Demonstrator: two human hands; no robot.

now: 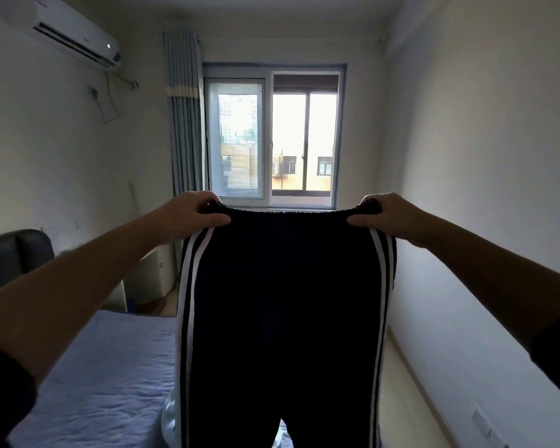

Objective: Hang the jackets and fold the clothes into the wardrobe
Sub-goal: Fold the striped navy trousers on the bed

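Left hand: raised at arm's length, fingers curled over the top of the waistband, thumb laid along its near face; it grips the left corner of the track trousers.

Right hand: same height, same hold, fingers hooked over the waistband's right corner, thumb pointing inward along the near face.

Track trousers: held in the air between the two hands, in front of the window, hanging beside the right edge of the bed. Long axis vertical: waistband uppermost and stretched level, legs pointing straight down and running out of view at the bottom. The two legs part low down, near the lower edge of the picture. Whether the front or the back faces the camera cannot be told.

Appearance: very dark fabric, navy or black, gathered elastic waistband, white stripes down each outer seam. Cloth hangs flat, spread to its full width.

Surroundings: bed with a blue-grey cover and a dark padded headboard at the left; a pale, shiny item lies at the bed's right edge, partly hidden behind the trousers. Blue curtain drawn to the window's left; air conditioner high on the left wall.
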